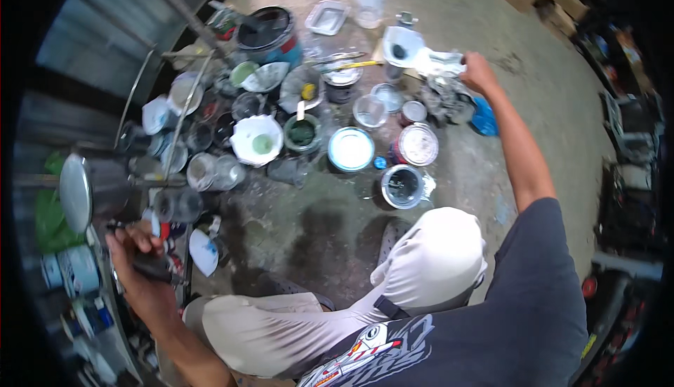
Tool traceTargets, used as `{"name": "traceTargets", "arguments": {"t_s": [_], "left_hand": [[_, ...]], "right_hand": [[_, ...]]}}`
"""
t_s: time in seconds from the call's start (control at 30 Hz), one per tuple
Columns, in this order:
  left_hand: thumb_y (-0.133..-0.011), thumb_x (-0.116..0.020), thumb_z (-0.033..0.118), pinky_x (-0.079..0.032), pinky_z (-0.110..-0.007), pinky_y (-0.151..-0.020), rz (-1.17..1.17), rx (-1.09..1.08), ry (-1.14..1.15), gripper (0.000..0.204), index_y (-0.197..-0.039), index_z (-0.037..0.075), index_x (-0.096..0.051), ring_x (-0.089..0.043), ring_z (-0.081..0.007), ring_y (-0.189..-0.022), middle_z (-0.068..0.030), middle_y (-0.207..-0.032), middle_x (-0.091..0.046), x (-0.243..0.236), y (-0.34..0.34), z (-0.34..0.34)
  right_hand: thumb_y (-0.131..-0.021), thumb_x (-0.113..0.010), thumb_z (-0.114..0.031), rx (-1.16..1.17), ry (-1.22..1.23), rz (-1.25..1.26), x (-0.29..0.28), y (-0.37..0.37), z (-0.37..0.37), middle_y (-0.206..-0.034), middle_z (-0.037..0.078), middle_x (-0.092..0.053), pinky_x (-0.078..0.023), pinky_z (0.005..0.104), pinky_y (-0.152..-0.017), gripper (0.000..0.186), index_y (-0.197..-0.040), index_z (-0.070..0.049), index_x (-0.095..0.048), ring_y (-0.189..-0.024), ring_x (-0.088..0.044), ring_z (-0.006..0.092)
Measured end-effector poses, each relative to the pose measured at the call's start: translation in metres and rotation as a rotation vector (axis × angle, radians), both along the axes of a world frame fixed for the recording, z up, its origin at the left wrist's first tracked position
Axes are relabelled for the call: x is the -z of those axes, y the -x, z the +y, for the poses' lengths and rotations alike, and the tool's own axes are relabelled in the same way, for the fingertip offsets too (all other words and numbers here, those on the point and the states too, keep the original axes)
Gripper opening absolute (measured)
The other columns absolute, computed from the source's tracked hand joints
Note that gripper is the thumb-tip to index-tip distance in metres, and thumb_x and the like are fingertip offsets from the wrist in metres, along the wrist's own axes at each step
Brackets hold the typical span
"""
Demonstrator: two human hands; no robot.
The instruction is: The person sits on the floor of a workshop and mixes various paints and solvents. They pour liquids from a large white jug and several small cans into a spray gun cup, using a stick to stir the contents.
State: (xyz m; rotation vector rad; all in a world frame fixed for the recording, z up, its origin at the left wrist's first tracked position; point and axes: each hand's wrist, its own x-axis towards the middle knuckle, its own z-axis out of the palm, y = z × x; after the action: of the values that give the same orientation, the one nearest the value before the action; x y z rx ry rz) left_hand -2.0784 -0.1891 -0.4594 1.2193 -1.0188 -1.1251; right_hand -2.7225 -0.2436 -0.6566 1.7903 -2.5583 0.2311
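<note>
My left hand, at the left, is wrapped round the dark handle of what looks like a spray gun. A translucent cup with a round pale end sits above that hand and seems to belong to the gun. Far to the right, my right arm is stretched out. Its hand has closed fingers on the edge of a crumpled white sheet, paper or cloth. Under the sheet lies a heap of grey rags. Beside it a white paper funnel stands in a clear cup.
Several paint cans and cups crowd the floor, among them a white-lidded can, a red can and an open tin. A large bucket stands behind. A metal frame rises at the left; a clear bottle stands far back.
</note>
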Motion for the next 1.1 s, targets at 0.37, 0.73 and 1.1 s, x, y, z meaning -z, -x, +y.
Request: {"name": "traceTargets", "arguments": {"t_s": [0.37,0.73,1.1], "left_hand": [[-0.097,-0.054,0.037,-0.037,-0.023,-0.056,0.13,0.077,0.017,0.03,-0.084,0.011,-0.048,-0.045,-0.0111,-0.063,-0.001,-0.07,-0.044,-0.039,0.056,-0.033],[-0.091,-0.062,0.035,-0.037,-0.024,-0.053,0.175,0.077,0.014,0.032,-0.078,0.008,-0.055,-0.049,-0.0099,-0.059,-0.002,-0.066,-0.053,-0.015,0.075,-0.04],[-0.091,-0.054,0.047,-0.034,-0.024,-0.051,-0.189,0.156,0.076,0.049,-0.065,0.006,-0.054,-0.046,-0.008,-0.053,-0.0015,-0.059,-0.053,-0.004,0.046,-0.041]], "right_hand": [[-0.084,-0.069,-0.036,-0.616,0.153,-0.371,-0.104,-0.172,-0.036,-0.056,0.014,-0.058,-0.043,0.0375,-0.051,0.041,-0.065,0.001,-0.062,-0.047,-0.052,0.0223],[-0.076,-0.075,-0.037,-0.763,-0.61,-0.361,0.057,-0.386,0.039,-0.112,0.025,-0.059,-0.052,0.0451,-0.079,0.1,-0.144,0.003,-0.013,-0.095,-0.064,0.0393],[-0.076,-0.072,-0.029,-0.444,-0.293,-0.329,0.108,-0.416,0.041,-0.103,0.02,-0.057,-0.055,0.0428,-0.07,0.074,-0.131,0.002,-0.034,-0.088,-0.065,0.0359]]}}
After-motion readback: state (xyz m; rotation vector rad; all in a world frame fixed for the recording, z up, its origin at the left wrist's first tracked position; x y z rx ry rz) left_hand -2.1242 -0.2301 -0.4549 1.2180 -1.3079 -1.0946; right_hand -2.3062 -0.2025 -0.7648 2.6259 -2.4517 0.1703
